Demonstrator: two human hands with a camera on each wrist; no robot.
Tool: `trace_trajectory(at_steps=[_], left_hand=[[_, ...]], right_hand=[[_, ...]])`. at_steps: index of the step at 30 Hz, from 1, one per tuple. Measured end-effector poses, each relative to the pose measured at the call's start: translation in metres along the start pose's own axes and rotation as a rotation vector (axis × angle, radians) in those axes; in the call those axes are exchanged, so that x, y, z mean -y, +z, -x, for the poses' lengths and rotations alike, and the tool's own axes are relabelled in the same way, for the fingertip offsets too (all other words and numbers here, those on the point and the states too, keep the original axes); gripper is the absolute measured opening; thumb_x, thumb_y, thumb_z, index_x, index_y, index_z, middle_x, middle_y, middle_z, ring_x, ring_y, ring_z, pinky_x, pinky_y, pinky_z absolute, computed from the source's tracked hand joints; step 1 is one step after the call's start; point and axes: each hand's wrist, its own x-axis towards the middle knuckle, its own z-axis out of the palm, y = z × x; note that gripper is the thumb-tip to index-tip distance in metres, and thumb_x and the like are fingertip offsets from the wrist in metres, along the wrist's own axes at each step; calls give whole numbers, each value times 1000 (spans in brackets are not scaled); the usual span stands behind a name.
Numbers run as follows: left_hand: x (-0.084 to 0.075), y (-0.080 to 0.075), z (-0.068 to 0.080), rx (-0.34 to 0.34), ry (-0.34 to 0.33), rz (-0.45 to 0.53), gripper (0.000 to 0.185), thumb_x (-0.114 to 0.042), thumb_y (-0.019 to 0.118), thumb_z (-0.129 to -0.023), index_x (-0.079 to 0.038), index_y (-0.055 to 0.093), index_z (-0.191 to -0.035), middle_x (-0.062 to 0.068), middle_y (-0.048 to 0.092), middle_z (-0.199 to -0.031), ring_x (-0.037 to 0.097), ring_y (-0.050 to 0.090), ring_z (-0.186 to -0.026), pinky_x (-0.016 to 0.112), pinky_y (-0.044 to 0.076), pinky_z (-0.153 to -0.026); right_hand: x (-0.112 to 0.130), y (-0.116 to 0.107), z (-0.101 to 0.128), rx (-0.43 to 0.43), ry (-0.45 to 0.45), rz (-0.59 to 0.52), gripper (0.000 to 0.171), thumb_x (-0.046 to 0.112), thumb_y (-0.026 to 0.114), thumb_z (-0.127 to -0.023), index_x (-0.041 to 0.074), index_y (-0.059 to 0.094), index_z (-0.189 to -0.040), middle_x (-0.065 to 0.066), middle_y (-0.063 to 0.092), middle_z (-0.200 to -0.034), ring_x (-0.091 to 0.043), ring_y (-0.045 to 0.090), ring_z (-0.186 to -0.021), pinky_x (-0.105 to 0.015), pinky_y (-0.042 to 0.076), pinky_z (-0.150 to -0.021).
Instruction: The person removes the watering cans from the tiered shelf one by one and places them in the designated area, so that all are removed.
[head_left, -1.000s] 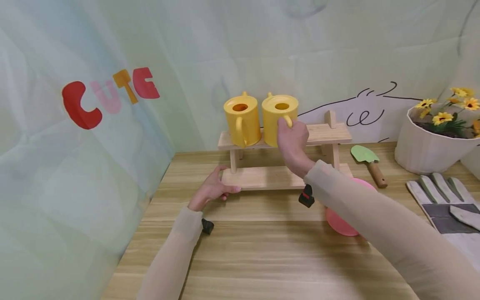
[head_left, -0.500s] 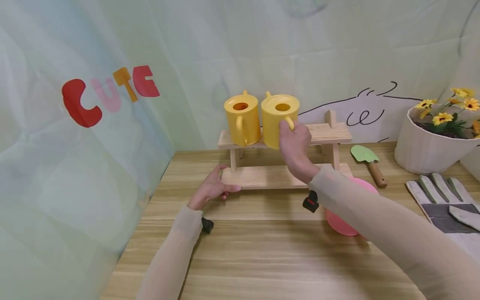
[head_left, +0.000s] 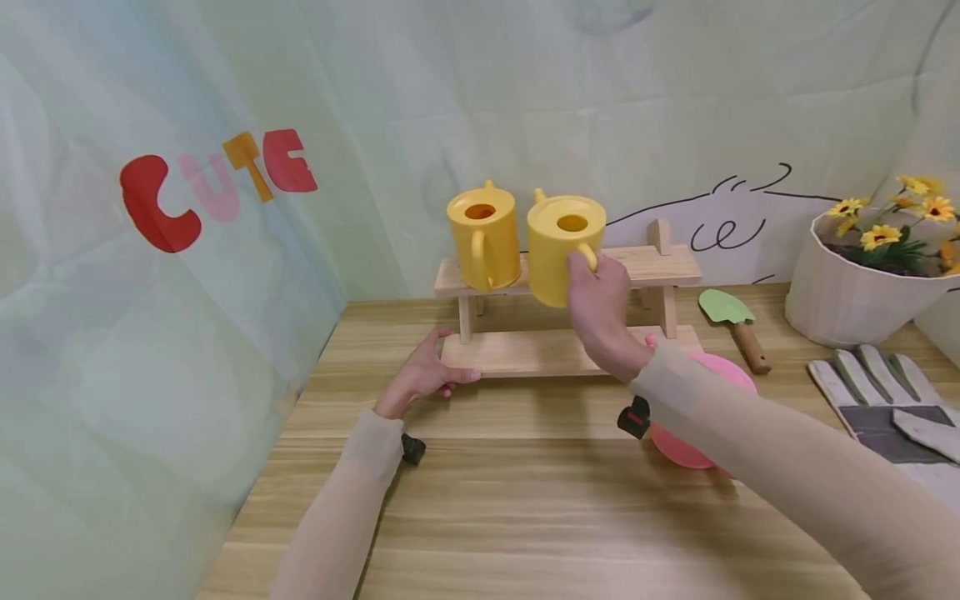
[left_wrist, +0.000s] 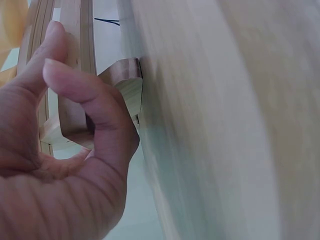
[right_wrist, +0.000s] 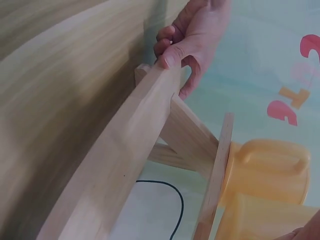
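A two-tier wooden shelf (head_left: pixel 517 353) stands against the back wall. My left hand (head_left: pixel 427 367) grips the left end of its lower board, and the left wrist view shows the fingers (left_wrist: pixel 107 112) curled around that end. My right hand (head_left: pixel 602 308) holds a yellow watering can (head_left: pixel 553 242) by its handle; the can hangs upright in front of the upper board, its base below the board's front edge. A matching yellow watering can (head_left: pixel 497 250) stands on the upper board to the left, handle towards me. The right wrist view shows both cans and my left hand.
A pink round object (head_left: pixel 678 442) lies partly hidden under my right sleeve. To the right are a green hand trowel (head_left: pixel 727 308) with a wooden handle, a white pot (head_left: pixel 832 292) of yellow flowers, and a grey-and-white glove (head_left: pixel 885 408). A black camera (head_left: pixel 635 419) sits on my right wrist.
My right hand has drawn its watering can towards me and slightly right and down, off the upper board. The gap between the two cans has widened. My left hand has stayed on the lower board.
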Motion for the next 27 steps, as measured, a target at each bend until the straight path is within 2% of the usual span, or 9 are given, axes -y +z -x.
trace_trajectory(at_steps=[3, 9, 12, 19, 23, 27], left_hand=[[0, 0, 0, 1, 1, -1, 110, -19, 93, -90, -9, 20, -172, 10, 57, -96, 10, 53, -55, 22, 52, -56], [-2, 0, 3, 4, -1, -6, 110, -19, 93, -90, -10, 20, -172, 7, 58, -85, 10, 53, -55, 22, 51, -56], [-2, 0, 3, 5, 0, -11, 110, -20, 93, -90, -10, 20, -172, 6, 57, -85, 10, 53, -55, 22, 52, -56], [-1, 0, 2, 6, 1, -18, 110, -20, 93, -90, -9, 20, -172, 4, 59, -79, 10, 53, -54, 22, 52, -56], [-2, 0, 2, 7, 0, -19, 110, -20, 93, -90, -10, 20, -172, 2, 58, -75, 11, 53, -54, 22, 51, -56], [-3, 0, 2, 9, -1, -16, 110, -19, 92, -90, -10, 20, -172, 1, 57, -71, 10, 53, -53, 22, 51, -56]], right_hand=[[-1, -3, 3, 1, 3, -8, 34, 25, 49, -104, 14, 46, -71, -13, 70, -95, -22, 61, -81, -29, 47, -65], [-5, -10, 10, -12, 5, 3, 36, 24, 51, -102, 15, 45, -67, -14, 70, -88, -22, 59, -74, -26, 43, -60], [-7, -14, 14, -8, 1, 24, 36, 24, 51, -101, 15, 45, -67, -12, 68, -83, -22, 58, -71, -26, 41, -58], [-9, -25, 23, 19, -7, 46, 34, 23, 48, -102, 14, 46, -70, 0, 51, -69, -22, 53, -72, -29, 40, -62], [-10, -29, 29, 19, 0, 41, 34, 23, 49, -103, 13, 47, -70, 2, 48, -68, -22, 56, -77, -30, 42, -65], [-12, -34, 35, 39, 9, 30, 34, 22, 49, -103, 12, 47, -70, 2, 44, -65, -22, 52, -74, -30, 40, -65]])
